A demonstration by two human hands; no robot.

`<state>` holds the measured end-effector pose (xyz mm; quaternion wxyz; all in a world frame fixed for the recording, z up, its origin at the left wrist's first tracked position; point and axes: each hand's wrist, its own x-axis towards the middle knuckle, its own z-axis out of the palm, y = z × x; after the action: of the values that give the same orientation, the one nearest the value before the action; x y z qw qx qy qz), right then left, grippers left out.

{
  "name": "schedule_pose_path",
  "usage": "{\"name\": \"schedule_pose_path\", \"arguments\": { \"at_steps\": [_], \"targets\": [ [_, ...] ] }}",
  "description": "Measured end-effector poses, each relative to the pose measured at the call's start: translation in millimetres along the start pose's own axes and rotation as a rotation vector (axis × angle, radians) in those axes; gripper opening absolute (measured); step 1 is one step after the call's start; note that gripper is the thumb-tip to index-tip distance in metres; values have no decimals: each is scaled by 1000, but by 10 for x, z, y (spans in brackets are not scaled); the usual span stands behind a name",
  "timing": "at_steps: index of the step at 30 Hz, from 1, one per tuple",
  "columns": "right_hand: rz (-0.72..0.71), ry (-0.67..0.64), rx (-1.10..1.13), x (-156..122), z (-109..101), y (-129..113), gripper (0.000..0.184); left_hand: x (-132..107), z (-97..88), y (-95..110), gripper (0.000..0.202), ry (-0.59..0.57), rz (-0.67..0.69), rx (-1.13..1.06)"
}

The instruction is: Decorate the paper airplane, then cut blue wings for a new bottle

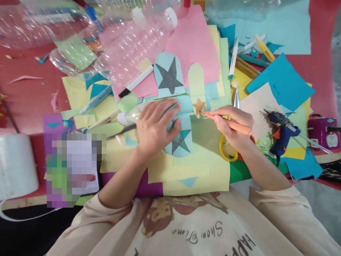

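An orange marker is pinched in my right hand, its tip on an orange star coloured on a pale green rounded strip. My left hand presses over a small clear bottle wrapped in light blue paper, its fingers lying flat and slightly spread. Light blue rounded wings stick out on both sides of the wrapped bottle. The upper wing bears a dark grey star; the lower one carries a partly coloured dark star. Part of the bottle is hidden under my left hand.
Yellow-handled scissors lie beneath my right hand. A blue glue gun rests at the right near blue paper. Large clear bottles lie at the back left. A white roll stands far left.
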<state>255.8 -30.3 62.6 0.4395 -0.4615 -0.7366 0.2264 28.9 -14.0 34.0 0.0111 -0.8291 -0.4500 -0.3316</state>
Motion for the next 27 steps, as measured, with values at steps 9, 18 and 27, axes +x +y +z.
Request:
{"name": "schedule_pose_path", "arguments": {
  "at_steps": [9,18,27],
  "targets": [
    [18,66,-22,-39,-7,34,11,-1,-15,5,26,17,-8,-88],
    [-17,30,-5,-25,-1,48,11,34,-19,26,24,31,26,33],
    [12,45,-26,-33,6,57,12,22,-14,22,23,-1,-5,17]
  ]
}}
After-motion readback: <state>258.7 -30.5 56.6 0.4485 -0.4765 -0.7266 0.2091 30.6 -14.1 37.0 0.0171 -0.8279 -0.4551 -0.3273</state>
